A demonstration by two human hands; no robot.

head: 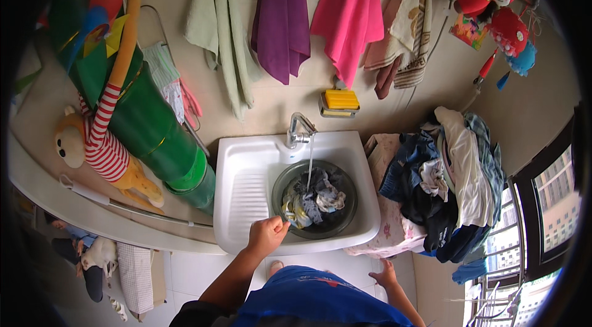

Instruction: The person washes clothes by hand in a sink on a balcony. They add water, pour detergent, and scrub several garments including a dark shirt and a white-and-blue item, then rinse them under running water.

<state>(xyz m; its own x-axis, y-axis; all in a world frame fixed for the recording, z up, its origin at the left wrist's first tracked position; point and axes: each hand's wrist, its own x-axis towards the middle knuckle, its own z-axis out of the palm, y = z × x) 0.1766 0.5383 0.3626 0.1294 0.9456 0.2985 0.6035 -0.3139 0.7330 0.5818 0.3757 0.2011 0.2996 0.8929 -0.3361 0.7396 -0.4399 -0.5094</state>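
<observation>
My left hand (268, 235) is curled into a fist at the front left rim of a dark, see-through basin (352, 209). I cannot tell whether the fingers pinch the rim or only rest beside it. The basin stands in a white ceramic laundry sink (240, 234) with a ribbed washboard. Inside it lie wet dark grey clothes (314, 183), a pale garment (330, 199) and a yellow-and-white cloth (296, 213). Water runs onto them from the chrome faucet (298, 132). Beyond the sink's front right edge, my right hand (385, 275) hangs low with its fingers apart, holding nothing.
A heap of clothes (469, 169) rests on a flower-patterned cover (393, 230) right of the sink. Yellow soap (341, 99) sits in a wall holder below hanging towels (282, 21). Left lie a green tube (157, 137) and a plush monkey (108, 156). A person sits with a dog (101, 255) at lower left.
</observation>
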